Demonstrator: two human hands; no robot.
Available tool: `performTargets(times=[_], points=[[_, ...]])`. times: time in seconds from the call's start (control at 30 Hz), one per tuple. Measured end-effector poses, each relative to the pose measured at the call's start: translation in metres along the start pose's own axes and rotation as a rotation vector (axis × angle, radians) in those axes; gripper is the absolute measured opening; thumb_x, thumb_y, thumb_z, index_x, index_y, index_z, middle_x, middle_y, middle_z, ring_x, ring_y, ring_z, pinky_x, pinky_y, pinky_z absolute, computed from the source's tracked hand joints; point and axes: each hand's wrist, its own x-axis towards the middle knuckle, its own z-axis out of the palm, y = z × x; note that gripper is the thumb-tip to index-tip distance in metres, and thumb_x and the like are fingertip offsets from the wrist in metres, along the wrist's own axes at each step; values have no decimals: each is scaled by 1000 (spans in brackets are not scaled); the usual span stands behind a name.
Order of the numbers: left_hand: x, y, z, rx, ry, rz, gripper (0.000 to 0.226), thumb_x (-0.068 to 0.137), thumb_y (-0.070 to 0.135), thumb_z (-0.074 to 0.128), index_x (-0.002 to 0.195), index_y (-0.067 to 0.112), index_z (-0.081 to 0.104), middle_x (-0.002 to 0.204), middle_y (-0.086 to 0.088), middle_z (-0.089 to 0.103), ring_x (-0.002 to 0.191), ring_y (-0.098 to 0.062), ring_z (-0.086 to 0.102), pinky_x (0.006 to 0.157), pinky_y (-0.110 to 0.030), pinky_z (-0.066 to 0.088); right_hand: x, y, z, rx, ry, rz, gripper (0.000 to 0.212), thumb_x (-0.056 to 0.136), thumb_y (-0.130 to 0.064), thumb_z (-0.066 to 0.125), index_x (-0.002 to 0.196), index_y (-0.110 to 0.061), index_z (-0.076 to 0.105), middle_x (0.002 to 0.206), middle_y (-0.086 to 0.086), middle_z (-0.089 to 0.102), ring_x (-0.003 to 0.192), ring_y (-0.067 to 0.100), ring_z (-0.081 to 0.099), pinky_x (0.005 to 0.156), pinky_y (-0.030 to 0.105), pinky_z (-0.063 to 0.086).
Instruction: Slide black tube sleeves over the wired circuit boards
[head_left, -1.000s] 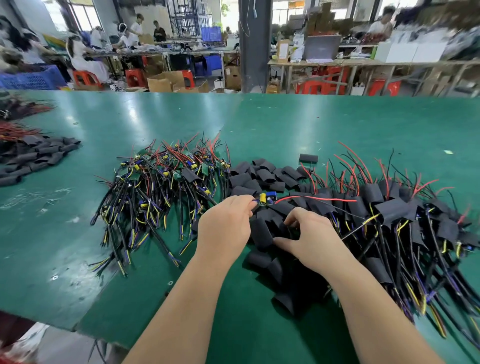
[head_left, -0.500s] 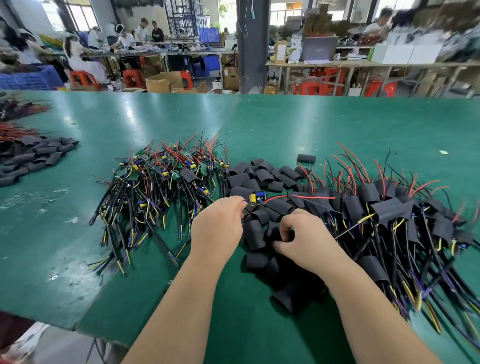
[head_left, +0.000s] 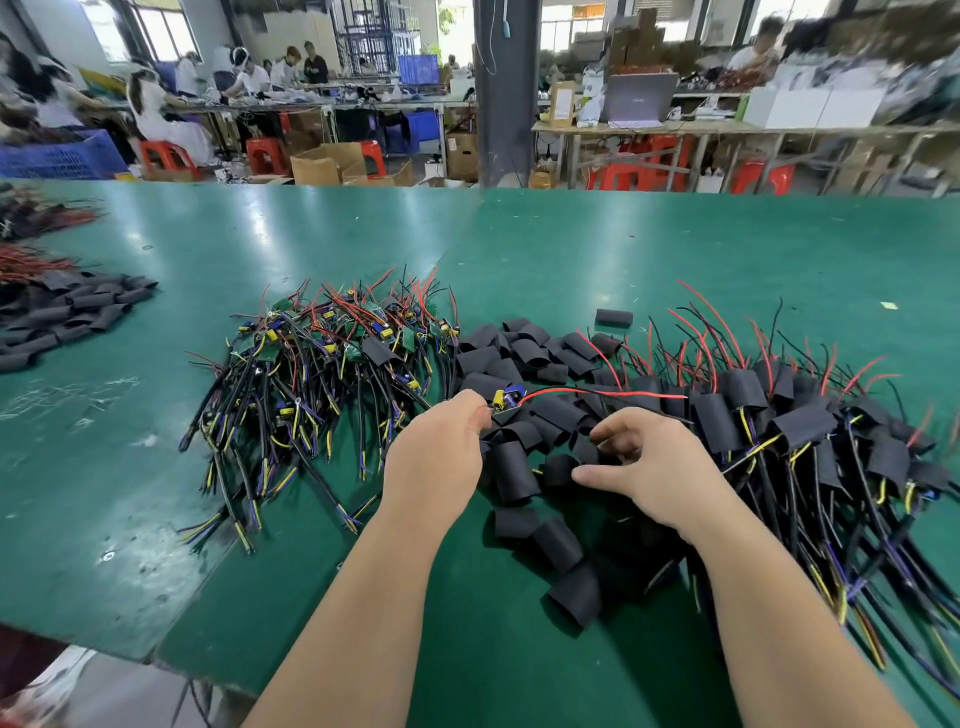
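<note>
Green mat-topped table (head_left: 571, 244), scuffed and glossy at left, in a busy workshop: grey pillar (head_left: 506, 88) dead ahead, other benches behind with people seated, red stools (head_left: 166, 156), cardboard boxes (head_left: 324, 163), blue crate (head_left: 57, 156), laptop (head_left: 641, 96) on the right bench. Three heaps on the table: bare wired boards (head_left: 322, 364) left of centre, green PCBs with black/yellow/blue/red leads; loose black tube sleeves (head_left: 519, 358) in the middle, short flattened lengths running down toward the near edge; sleeved boards (head_left: 800, 426) on the right, red and black wires sticking up out of them. One sleeve (head_left: 614, 317) lies apart behind the middle heap. A further sleeve pile (head_left: 67, 312) sits far left. Left hand (head_left: 434, 457) pinches a circuit board (head_left: 505, 402) just above the sleeve heap: yellow capacitor and blue part showing, no sleeve on it, its red wire (head_left: 602, 392) running right. Right hand (head_left: 649, 467) is half-curled on the loose sleeves, thumb out; can't tell if it has one gripped.
</note>
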Motion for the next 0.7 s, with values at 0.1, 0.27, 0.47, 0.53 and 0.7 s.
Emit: performTargets(times=[0.1,0.27,0.47,0.53,0.7], points=[[0,-3,0,-27,17,-16,18,99,16,43,99,16,60,80,-2,62,75,-28,54,63,-39,44,1,3,-10,77,-13,50,38,63,-25,89,92,-28,65,91,-7,68,83,13,64,70,24,48],[0,-5,-1,-44,39,-9,18,100,19,42,96,15,60,77,-3,62,71,-28,54,62,-42,46,0,7,-15,92,-36,88,39,68,-21,87,97,-32,63,96,-6,67,87,15,64,77,30,50],[2,-11,2,-68,69,-3,18,99,18,44,93,15,61,76,0,64,61,-21,51,57,-39,43,-1,9,-23,347,-39,-3,42,63,-7,86,97,-23,66,90,2,68,80,11,63,77,21,50],[2,-12,2,-101,96,-9,20,99,18,45,90,16,62,63,7,55,53,-8,43,49,-29,33,-2,6,-24,572,-37,-54,40,62,-5,81,95,-22,66,91,5,70,78,14,64,75,21,53],[1,-10,-1,-178,161,-1,19,98,13,48,89,15,65,64,17,51,51,2,39,49,-13,26,0,-4,-28,1312,55,-25,8,73,-16,64,79,-20,64,85,0,72,84,19,73,65,20,56]])
